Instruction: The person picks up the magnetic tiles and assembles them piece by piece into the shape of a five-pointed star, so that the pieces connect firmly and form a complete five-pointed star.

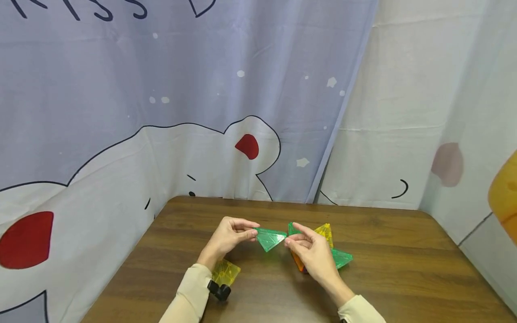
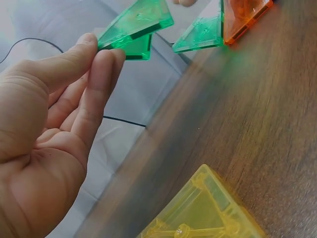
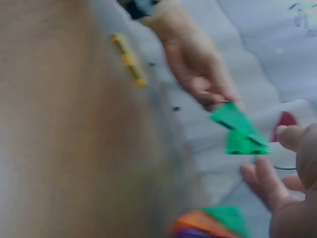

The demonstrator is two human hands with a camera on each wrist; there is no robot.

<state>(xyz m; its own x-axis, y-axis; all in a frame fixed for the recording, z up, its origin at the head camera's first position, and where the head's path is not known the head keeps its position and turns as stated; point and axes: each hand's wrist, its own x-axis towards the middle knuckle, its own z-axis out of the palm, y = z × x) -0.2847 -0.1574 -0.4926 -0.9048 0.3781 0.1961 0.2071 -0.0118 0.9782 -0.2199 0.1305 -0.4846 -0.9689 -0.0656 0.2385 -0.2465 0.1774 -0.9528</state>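
Observation:
My left hand point(image 1: 227, 237) pinches a translucent green triangular magnetic tile point(image 1: 269, 239) by its left end, above the table. In the left wrist view a second green layer point(image 2: 138, 48) shows behind this tile point(image 2: 141, 20); whether it is a separate piece I cannot tell. My right hand point(image 1: 317, 255) is at the tile's right corner. The right wrist view is blurred, but its thumb and fingers look parted there. Just beyond the right hand sits a cluster of tiles: green point(image 1: 342, 258), yellow point(image 1: 325, 232) and orange point(image 1: 297, 261). The hand partly hides it.
A yellow tile point(image 1: 227, 272) lies on the brown wooden table point(image 1: 258, 296) beside the left wrist, partly covered by the forearm and a black wrist device point(image 1: 219, 290). Printed curtains point(image 1: 202, 152) hang along the table's back and left sides.

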